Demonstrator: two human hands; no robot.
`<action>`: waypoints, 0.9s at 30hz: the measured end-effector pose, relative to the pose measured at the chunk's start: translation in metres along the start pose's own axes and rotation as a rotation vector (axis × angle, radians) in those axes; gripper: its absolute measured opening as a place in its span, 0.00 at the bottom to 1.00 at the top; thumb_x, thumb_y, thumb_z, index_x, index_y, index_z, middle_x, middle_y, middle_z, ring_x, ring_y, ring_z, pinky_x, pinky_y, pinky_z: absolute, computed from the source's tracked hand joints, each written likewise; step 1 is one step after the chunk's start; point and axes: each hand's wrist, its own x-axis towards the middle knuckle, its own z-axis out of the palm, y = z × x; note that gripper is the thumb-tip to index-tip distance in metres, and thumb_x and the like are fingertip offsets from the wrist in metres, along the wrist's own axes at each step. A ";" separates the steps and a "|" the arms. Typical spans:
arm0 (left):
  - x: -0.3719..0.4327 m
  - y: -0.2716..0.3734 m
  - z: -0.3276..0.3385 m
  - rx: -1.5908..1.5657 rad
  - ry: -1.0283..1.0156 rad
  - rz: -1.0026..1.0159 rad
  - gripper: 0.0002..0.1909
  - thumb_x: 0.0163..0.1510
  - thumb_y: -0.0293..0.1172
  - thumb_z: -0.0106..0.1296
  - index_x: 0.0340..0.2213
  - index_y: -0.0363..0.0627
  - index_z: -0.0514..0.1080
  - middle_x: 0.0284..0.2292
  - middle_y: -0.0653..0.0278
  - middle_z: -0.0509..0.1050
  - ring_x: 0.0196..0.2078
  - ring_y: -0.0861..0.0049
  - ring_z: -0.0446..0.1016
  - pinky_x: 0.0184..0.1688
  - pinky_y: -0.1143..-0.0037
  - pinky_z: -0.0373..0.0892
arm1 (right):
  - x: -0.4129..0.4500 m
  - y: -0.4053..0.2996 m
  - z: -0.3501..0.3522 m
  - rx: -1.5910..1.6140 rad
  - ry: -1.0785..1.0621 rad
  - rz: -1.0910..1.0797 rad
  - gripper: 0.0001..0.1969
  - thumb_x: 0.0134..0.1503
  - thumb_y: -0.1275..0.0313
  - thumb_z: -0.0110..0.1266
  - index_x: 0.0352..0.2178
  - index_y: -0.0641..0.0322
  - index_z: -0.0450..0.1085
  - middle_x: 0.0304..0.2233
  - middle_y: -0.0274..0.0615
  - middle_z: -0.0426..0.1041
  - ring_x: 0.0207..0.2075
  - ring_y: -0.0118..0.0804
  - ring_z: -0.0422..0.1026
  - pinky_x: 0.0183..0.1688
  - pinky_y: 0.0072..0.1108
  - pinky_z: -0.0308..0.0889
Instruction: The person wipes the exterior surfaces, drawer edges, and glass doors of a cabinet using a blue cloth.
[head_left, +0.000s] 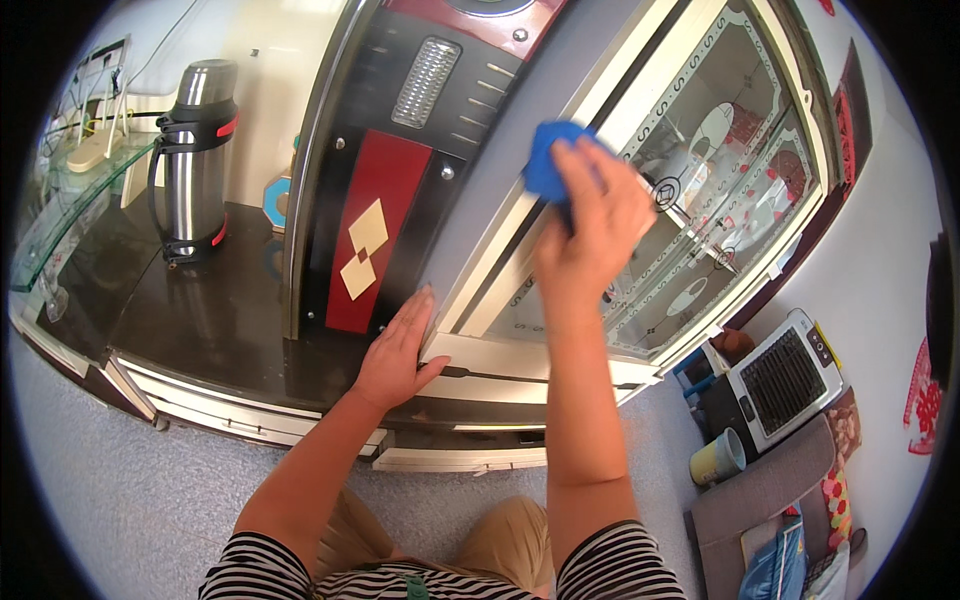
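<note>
A blue cloth (553, 161) is bunched in the fingers of my right hand (600, 210), against the cream frame of a cabinet door (495, 281). That hand looks slightly blurred. The door's patterned glass pane (675, 165) lies beside and behind it. My left hand (401, 349) rests flat with fingers spread at the lower corner of the grey side panel (480, 180), holding nothing. Left of the panel stands a black and red speaker-like panel (382, 225) with gold diamonds.
A steel vacuum flask (196, 165) stands on the dark countertop (210, 322) at left, near a glass shelf (75, 195) with a router. A drawer (461, 459) juts out below. At right are an air cooler (787, 379), a bucket (718, 457) and a grey sofa (765, 480).
</note>
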 end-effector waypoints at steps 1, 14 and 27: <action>-0.002 -0.002 -0.001 0.004 -0.002 0.000 0.50 0.56 0.37 0.63 0.70 0.35 0.47 0.70 0.43 0.54 0.72 0.49 0.56 0.70 0.64 0.59 | -0.018 -0.006 0.000 0.033 -0.026 0.012 0.34 0.34 0.87 0.52 0.47 0.51 0.79 0.48 0.43 0.78 0.51 0.51 0.73 0.57 0.37 0.61; -0.001 0.004 -0.002 -0.037 -0.034 -0.001 0.54 0.50 0.39 0.68 0.69 0.35 0.49 0.70 0.46 0.55 0.72 0.52 0.55 0.71 0.64 0.58 | -0.153 -0.053 -0.053 0.299 -0.404 0.016 0.21 0.44 0.73 0.60 0.43 0.45 0.80 0.48 0.31 0.76 0.47 0.42 0.72 0.47 0.37 0.61; -0.003 0.000 -0.003 0.009 -0.052 -0.027 0.56 0.53 0.42 0.67 0.71 0.36 0.44 0.72 0.47 0.50 0.73 0.50 0.52 0.72 0.63 0.55 | 0.059 0.074 -0.075 -0.013 0.116 -0.041 0.31 0.40 0.90 0.54 0.48 0.54 0.78 0.49 0.44 0.77 0.51 0.51 0.73 0.58 0.38 0.64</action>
